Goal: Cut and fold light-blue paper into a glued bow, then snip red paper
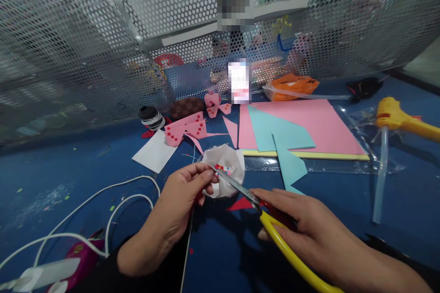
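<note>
My left hand [182, 199] is closed in a pinch over the near left rim of a crumpled white paper bowl [232, 190]. A sliver of red paper [198, 198] shows between its fingers, most of it hidden. My right hand [305, 219] grips yellow-handled scissors [295, 256], whose blades point up and left to my left fingertips. Small red, white and blue bits [222, 168] lie in the bowl beneath the blades. A red paper scrap [242, 204] rests on the blue table under the scissors.
Pink sheets [337, 128] and cut light-blue paper [292, 169] lie right of centre. Pink paper butterflies [184, 128], a white card [154, 153] and a thread spool [151, 117] sit left. A yellow glue gun [395, 116] stands right; white cables [113, 201] loop at left.
</note>
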